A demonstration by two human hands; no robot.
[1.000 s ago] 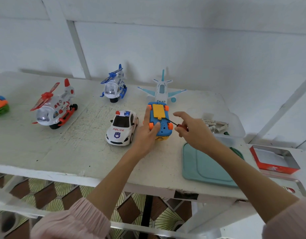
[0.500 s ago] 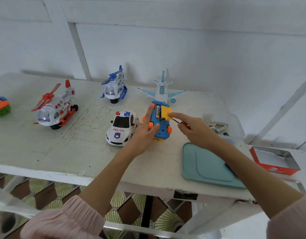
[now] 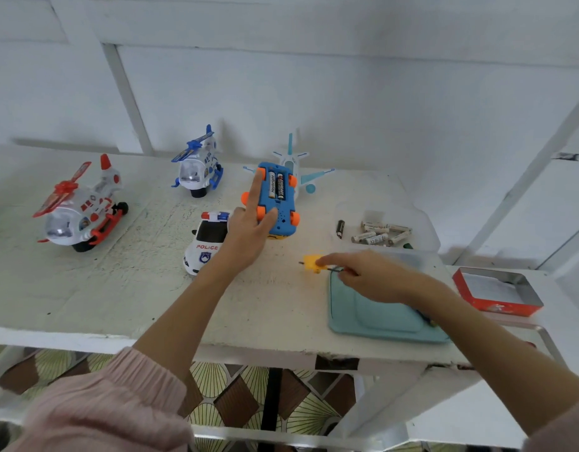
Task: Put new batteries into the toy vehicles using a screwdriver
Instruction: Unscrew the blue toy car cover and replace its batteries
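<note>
Home corner: worn white table (image 3: 86, 295) (patterned floor tiles (image 3: 216, 380))

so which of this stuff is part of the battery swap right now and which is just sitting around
In use:
- blue toy car, upturned, two batteries showing, held by left hand
- yellow battery cover and screwdriver in right hand
- loose batteries

Lying about:
- police car
- two helicopters
- plane
- red tin
- teal tray

Bright soft daylight, faint shadows, wide-angle bending, blurred edges
</note>
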